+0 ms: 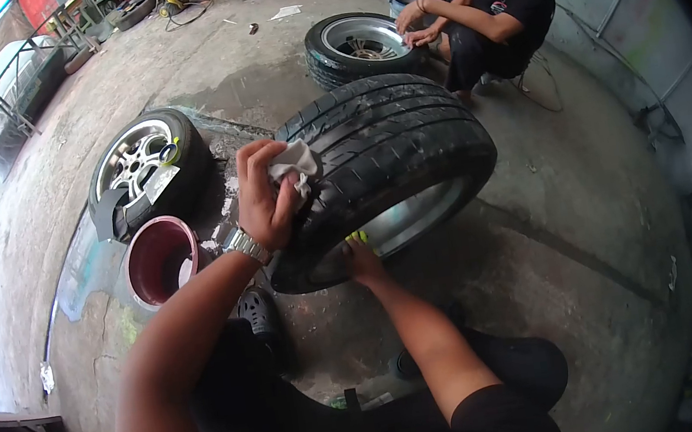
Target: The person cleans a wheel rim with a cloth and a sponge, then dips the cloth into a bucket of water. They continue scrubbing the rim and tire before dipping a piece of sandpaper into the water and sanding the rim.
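Observation:
A black tire on a silver rim (392, 135) stands tilted in front of me, its tread facing up. My left hand (263, 194), with a metal watch on the wrist, is closed on a whitish cloth (295, 163) against the left part of the tread. Lower down, my right hand (362, 259) reaches to the near edge of the wheel's opening. Its fingers are partly hidden at the rim, beside a small yellow-green spot, and what they hold cannot be made out.
A reddish bucket (163, 263) and a second wheel (149, 168) with grey sheets on it are at the left. Behind, a crouching person (495, 21) touches a third wheel (359, 46) lying flat. A covered car (3, 104) stands at the far left.

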Demonstrator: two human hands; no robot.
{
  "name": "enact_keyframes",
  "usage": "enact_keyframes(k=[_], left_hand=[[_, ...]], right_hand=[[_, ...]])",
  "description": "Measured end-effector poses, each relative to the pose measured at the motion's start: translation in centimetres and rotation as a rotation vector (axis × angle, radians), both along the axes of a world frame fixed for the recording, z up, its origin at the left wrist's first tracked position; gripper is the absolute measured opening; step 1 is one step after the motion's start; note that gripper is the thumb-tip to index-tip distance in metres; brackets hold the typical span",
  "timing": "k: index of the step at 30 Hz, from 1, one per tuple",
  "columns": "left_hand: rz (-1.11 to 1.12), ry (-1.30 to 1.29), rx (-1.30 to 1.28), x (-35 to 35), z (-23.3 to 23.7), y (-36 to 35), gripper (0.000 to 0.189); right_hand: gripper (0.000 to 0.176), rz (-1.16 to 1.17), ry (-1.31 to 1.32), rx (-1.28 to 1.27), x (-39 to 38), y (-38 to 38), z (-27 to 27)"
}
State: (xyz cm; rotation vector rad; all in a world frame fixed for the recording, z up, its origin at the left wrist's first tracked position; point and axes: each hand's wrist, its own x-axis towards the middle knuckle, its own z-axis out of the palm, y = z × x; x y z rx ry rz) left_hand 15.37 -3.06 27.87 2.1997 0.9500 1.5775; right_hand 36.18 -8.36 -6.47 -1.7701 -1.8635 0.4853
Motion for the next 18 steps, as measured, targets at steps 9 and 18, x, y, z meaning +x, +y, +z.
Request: enact_keyframes(k=[9,18], left_hand=[[0.091,0.005,0.033,-0.4,0.1,-0.1,0.036],[0.264,-0.218,-0.107,1.6,2.1,0.0,0.023]], right_hand=[[0.054,0.180,-0.336,-0.741,16.0,-1.6,8.9],[0.065,-0.775,0.054,-0.222,32.0,-6.0,29.6]])
